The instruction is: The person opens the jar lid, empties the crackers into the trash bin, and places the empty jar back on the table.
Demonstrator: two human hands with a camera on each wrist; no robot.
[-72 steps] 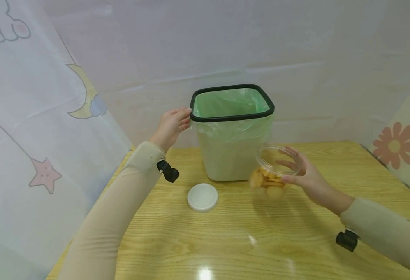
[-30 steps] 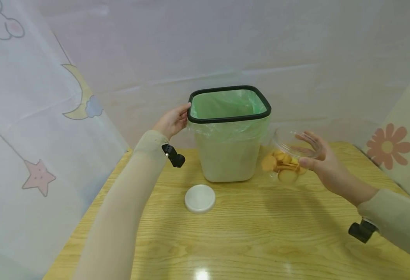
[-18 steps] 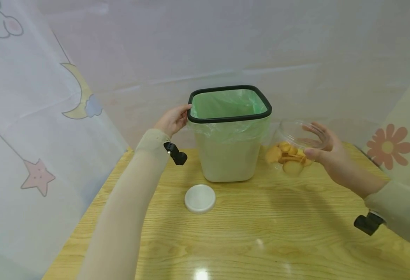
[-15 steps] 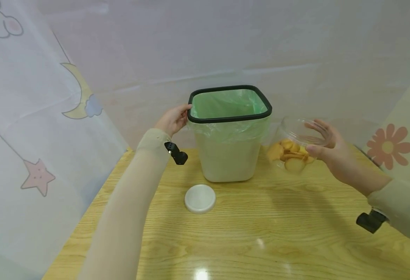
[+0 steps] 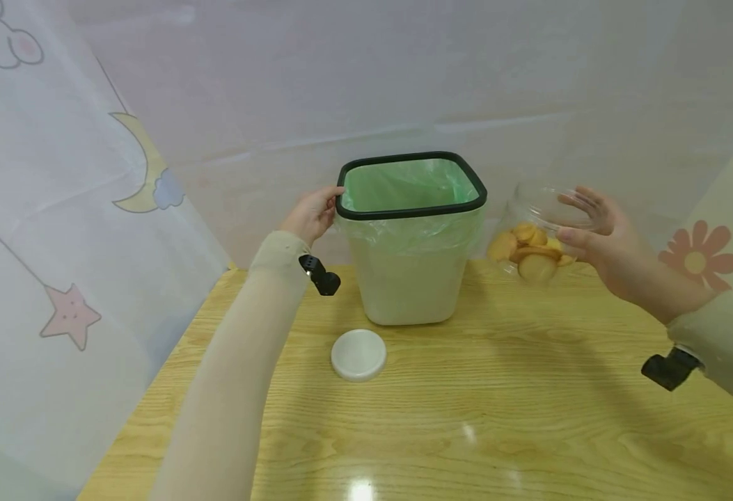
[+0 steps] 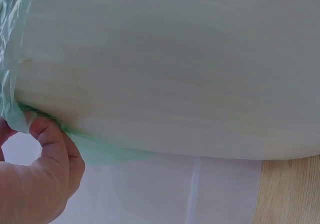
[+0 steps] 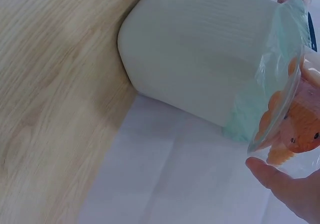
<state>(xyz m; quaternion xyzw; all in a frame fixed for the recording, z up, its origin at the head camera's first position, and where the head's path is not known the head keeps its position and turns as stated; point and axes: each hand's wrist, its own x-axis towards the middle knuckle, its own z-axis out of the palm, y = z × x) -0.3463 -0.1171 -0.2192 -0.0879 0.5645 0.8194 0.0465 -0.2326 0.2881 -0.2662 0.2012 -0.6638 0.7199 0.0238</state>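
A pale trash bin [image 5: 406,275] with a black rim and a thin green bag [image 5: 397,188] lining it stands upright on the table. My left hand [image 5: 308,217] pinches the rim and bag at its left corner; the left wrist view shows thumb and fingers curled on the bag's edge [image 6: 17,121]. To the right of the bin, my right hand [image 5: 619,243] grips a clear plastic jar [image 5: 550,209] near its lidless mouth. Orange-yellow cookies [image 5: 532,254] lie in its lower part. The jar is raised off the table, slightly tilted, apart from the bin.
A round white lid [image 5: 358,355] lies on the wooden table [image 5: 441,417] in front of the bin. Behind the bin hangs a pale cloth backdrop [image 5: 278,90], which also runs along the left side.
My right hand has carried the jar up and to the right, away from the bin's front. The left hand keeps its hold on the rim, and the lid stays put.
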